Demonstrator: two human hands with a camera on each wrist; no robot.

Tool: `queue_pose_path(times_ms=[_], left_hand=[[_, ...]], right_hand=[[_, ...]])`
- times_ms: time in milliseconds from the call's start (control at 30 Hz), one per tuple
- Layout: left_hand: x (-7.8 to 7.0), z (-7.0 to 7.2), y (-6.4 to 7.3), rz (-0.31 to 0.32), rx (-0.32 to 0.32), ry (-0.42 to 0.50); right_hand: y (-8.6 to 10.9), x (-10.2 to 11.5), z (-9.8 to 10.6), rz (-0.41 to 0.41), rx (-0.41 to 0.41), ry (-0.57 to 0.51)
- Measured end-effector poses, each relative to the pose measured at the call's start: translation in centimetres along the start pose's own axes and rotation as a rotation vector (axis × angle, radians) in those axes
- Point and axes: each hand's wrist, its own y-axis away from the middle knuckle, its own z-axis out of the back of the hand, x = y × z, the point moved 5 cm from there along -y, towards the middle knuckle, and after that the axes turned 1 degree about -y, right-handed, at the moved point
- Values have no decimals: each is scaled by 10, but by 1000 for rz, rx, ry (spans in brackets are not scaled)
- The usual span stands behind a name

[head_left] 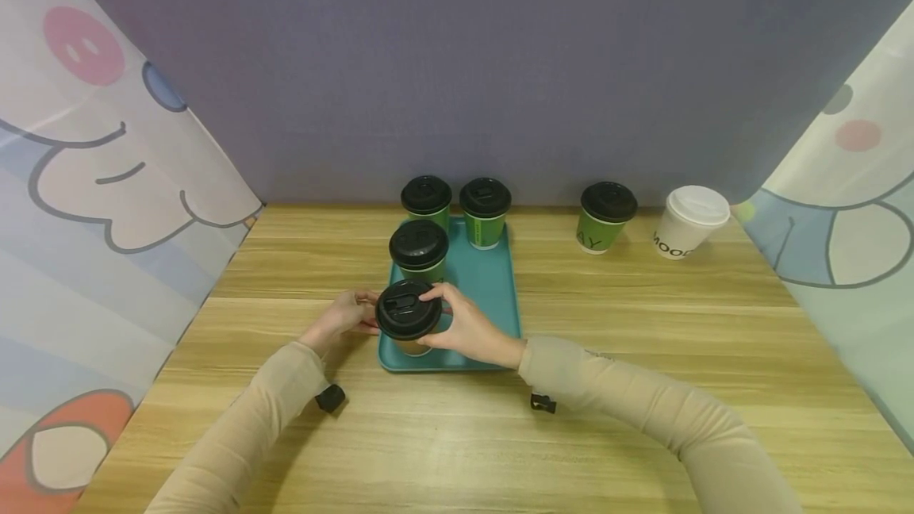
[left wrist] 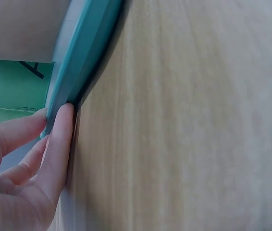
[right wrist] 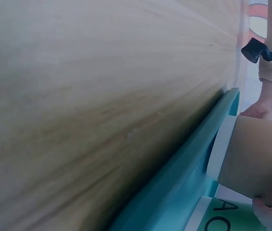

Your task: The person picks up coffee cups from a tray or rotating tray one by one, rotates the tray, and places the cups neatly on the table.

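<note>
At the front left corner of the teal tray (head_left: 485, 300), my right hand (head_left: 471, 333) holds a brown paper coffee cup (head_left: 412, 347) with a black lid, thumb and fingers about the lid's edge. The cup stands upright, its white base band (right wrist: 221, 149) just inside the tray rim in the right wrist view. My left hand (head_left: 346, 314) pinches the tray's left rim (left wrist: 73, 67), fingertips on both sides of it. Directly behind the brown cup is a green cup (head_left: 420, 248) with a black lid. Two more green cups, one left (head_left: 426, 195) and one right (head_left: 485, 209), occupy the tray's back.
On the wooden table (head_left: 443, 443), right of the tray, stand a green cup (head_left: 604, 216) with a black lid and a white cup (head_left: 689, 220) with a white lid. A grey wall (head_left: 457, 78) rises at the table's back edge; cartoon-printed curtains (head_left: 107, 149) flank both sides.
</note>
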Motion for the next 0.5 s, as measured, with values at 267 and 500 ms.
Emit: queue_pose_path(times_ms=[267, 500], left_hand=[[0, 0, 0, -4, 4, 14], [2, 1, -1, -5, 8, 12]], right_hand=[[1, 8, 6, 2, -38, -40], [4, 16, 17, 43, -64, -39]])
